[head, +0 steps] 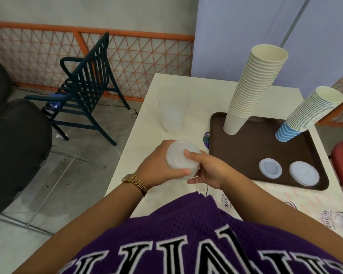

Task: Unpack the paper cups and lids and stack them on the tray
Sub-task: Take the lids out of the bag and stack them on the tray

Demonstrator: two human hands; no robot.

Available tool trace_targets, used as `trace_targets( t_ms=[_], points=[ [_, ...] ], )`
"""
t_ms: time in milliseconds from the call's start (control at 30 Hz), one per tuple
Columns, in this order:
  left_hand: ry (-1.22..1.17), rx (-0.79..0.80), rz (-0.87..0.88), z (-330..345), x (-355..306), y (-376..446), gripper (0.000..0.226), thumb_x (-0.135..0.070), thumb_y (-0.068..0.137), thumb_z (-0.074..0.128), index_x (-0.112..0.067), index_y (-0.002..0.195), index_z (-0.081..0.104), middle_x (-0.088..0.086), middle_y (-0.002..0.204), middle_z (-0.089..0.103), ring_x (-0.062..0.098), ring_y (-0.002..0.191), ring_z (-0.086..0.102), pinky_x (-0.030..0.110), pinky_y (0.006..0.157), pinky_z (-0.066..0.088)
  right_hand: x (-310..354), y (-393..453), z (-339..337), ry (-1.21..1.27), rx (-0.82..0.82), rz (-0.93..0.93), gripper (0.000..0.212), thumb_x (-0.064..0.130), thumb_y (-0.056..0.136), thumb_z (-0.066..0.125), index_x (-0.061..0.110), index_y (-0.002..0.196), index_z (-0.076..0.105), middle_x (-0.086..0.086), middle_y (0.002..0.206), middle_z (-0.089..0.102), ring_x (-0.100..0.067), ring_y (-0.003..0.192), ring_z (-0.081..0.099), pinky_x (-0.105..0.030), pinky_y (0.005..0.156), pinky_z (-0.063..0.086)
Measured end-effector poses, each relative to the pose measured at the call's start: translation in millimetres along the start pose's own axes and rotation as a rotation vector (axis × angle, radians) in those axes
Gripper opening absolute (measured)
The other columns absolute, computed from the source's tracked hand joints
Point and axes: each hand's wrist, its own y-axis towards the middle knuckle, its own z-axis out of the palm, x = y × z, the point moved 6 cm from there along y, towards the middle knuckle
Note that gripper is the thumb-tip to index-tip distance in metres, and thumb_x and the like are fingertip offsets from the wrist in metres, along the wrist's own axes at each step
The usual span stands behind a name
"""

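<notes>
While both hands meet over the near edge of the pale, smooth table (196,89), they clasp a stack of translucent white plastic lids (181,159), round and faintly ridged, held just left of the tray. The left hand (156,169) cups the stack from the side and beneath, its fingers curled round the far rim and its thumb lying along the lower edge; a gold link watch (135,181) sits on that wrist. The right hand (208,171) grips from the opposite side, its thumb pressed across the top of the lids and its other fingers wrapped under, mostly hidden. A dark brown rectangular tray (246,153) with rounded corners and a raised rim carries a tall leaning stack of cream paper cups (253,89) at its far left and a second leaning stack of blue wavy-striped cups (307,117) at its far right. Two short piles of round white lids (270,168) lie flat near the tray's front edge, close together but apart. Beyond the hands stands a clear, crinkled plastic sleeve (172,113), hard to make out against the tabletop. A small purple object (206,139) is half hidden by the tray's left rim. Printed wrapping (325,212) lies at the table's near right, its lettering cut off.
</notes>
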Motion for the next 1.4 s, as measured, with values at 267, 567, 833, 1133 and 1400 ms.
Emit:
trace_targets(
  t_ms=[267, 567, 833, 1133, 1400],
  points=[
    [0.118, 0.013, -0.091, 1.7, 23.3, -5.8, 0.112, -0.055, 0.064, 0.084, -0.037, 0.151, 0.016, -0.015, 0.150, 0.034, 0.006, 0.130, 0.039, 0.024, 0.101, 0.038, -1.6, 7.3, -9.3, 0.063, -0.076, -0.040, 0.055, 0.034, 0.080, 0.075, 0.017, 0.127, 0.053, -0.008, 0.123, 0.064, -0.028, 0.111, 0.062, -0.037, 0.080, 0.056],
    [0.134, -0.045, -0.272, -12.4, 64.1, -18.7, 0.098, -0.045, 0.073, 0.081, -0.033, 0.150, 0.022, -0.002, 0.143, 0.048, 0.016, 0.129, 0.047, 0.027, 0.100, 0.038, 12.3, 18.7, -52.0, 0.130, -0.331, -0.106, 0.023, 0.028, 0.087, 0.070, 0.022, 0.103, 0.055, -0.004, 0.109, 0.063, -0.020, 0.098, 0.058, -0.036, 0.090, 0.047],
    [0.118, -0.080, -0.368, -23.4, 88.7, -32.7, 0.094, -0.044, 0.076, 0.079, -0.029, 0.150, 0.023, 0.002, 0.145, 0.045, 0.022, 0.129, 0.047, 0.035, 0.103, 0.041, 10.1, 36.5, -42.6, -0.030, -0.276, -0.061, 0.059, 0.038, 0.070, 0.081, 0.016, 0.121, 0.059, -0.010, 0.122, 0.066, -0.025, 0.107, 0.062, -0.042, 0.091, 0.053],
    [0.112, -0.073, -0.361, -24.1, 92.9, -39.8, 0.089, -0.043, 0.079, 0.077, -0.026, 0.150, 0.025, -0.001, 0.147, 0.043, 0.018, 0.130, 0.046, 0.029, 0.103, 0.037, -0.3, 41.9, -41.0, -0.358, -0.421, -0.029, 0.083, 0.058, 0.063, 0.079, 0.019, 0.131, 0.053, -0.005, 0.127, 0.052, -0.027, 0.112, 0.055, -0.045, 0.096, 0.050],
    [0.087, -0.107, -0.380, -27.3, 93.9, -40.5, 0.085, -0.044, 0.081, 0.074, -0.027, 0.149, 0.026, -0.001, 0.148, 0.042, 0.020, 0.131, 0.045, 0.031, 0.104, 0.037, -5.1, 40.3, -43.7, -0.296, -0.400, 0.044, 0.044, 0.040, 0.086, 0.071, 0.013, 0.115, 0.052, -0.003, 0.112, 0.054, -0.022, 0.101, 0.054, -0.037, 0.092, 0.045]
  ],
)
